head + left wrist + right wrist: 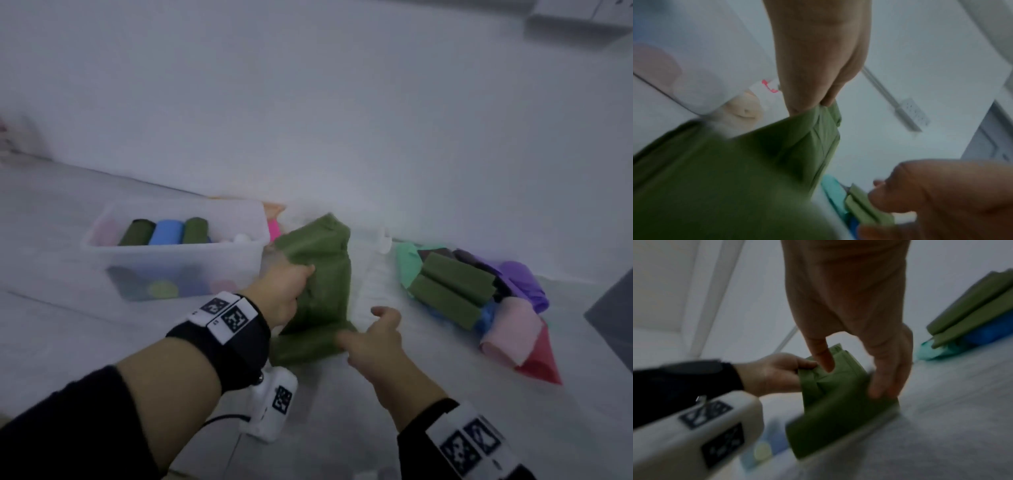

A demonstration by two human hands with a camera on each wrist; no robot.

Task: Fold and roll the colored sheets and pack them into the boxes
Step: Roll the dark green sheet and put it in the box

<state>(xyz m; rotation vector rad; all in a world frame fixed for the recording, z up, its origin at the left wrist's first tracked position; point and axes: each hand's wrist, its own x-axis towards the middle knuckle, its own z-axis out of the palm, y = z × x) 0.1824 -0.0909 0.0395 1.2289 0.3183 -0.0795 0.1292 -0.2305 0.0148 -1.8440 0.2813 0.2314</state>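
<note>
Head view: green sheet [318, 291] folded into a long strip on the white table [445, 394], centre, running near to far. Left hand [282, 293] curled on its left edge about midway, bunching the fabric. Right hand [375, 337] at the near right corner, thumb and fingers spread, fingertips on the sheet; whether pinching or only pressing, cannot tell. Clear box [178, 250] left of the sheet, just beside it, holding rolls: two dark green, one blue, more colours dim behind the near wall. Pile [476, 294] of folded sheets to the right, apart from the green sheet: green strips on top, teal, purple, pink, red and blue under and around. Pink scrap [274, 229] at the box's far right corner.

Left wrist view, blurred: left hand [818, 65] pinching a gathered fold of the green sheet [735, 170]. Right hand [941, 194] near right, out of focus. Box wall [705, 65] at left.

Right wrist view, dim: right hand [855, 321] with fingers pointing down, forefinger on top of the sheet [838, 402], other fingers at its right edge. Left hand [772, 373] gripping the left edge. Pile [972, 313] far right.
</note>
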